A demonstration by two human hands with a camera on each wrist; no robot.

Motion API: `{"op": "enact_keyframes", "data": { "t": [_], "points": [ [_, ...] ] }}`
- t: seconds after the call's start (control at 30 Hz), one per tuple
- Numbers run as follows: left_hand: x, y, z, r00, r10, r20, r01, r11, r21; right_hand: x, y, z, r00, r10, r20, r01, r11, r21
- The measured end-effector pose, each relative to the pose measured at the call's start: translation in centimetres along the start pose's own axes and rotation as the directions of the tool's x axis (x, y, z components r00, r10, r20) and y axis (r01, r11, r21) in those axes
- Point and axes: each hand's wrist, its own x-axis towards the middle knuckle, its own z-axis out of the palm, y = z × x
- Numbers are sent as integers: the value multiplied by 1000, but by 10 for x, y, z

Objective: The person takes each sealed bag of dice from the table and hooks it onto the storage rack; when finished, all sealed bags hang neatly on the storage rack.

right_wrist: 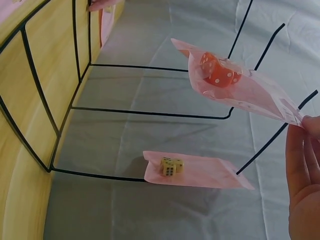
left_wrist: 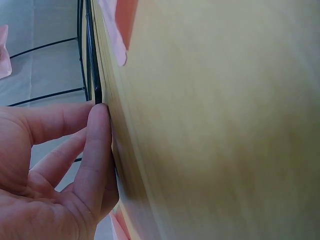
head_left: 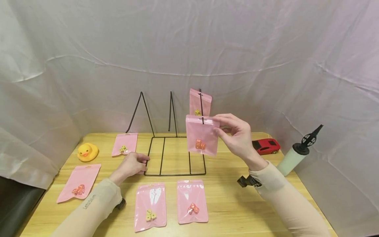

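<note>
My right hand (head_left: 235, 133) pinches the top edge of a pink zip bag (head_left: 192, 133) with orange dice (head_left: 200, 144) inside. The tip of the right hook on a black wire rack (head_left: 175, 174) pokes out through the bag's hang hole. Farther back on that same hook hangs another pink bag (right_wrist: 200, 175) holding yellow dice (right_wrist: 171, 165). With thumb and fingers, my left hand (head_left: 134, 164) grips the rack's base at its front left corner; the left wrist view shows the fingertips on the wire (left_wrist: 93, 60). The rack's left and middle hooks carry no bags.
Pink bags with red dice (head_left: 80, 181) and yellow dice (head_left: 124, 143) lie left of the rack. Two more, one yellow (head_left: 150, 197) and one red (head_left: 191, 194), lie in front. A rubber duck (head_left: 88, 152), red toy car (head_left: 265, 146) and hand pump (head_left: 293, 159) stand around.
</note>
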Motion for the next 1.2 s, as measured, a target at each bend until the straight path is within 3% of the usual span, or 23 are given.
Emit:
{"op": "enact_keyframes", "data": {
  "t": [1.2],
  "points": [
    [-1, 2, 0, 1000, 3, -2, -3, 1000, 18, 29, 30, 3, 998, 38, -48, -40, 998, -51]
  ]
}}
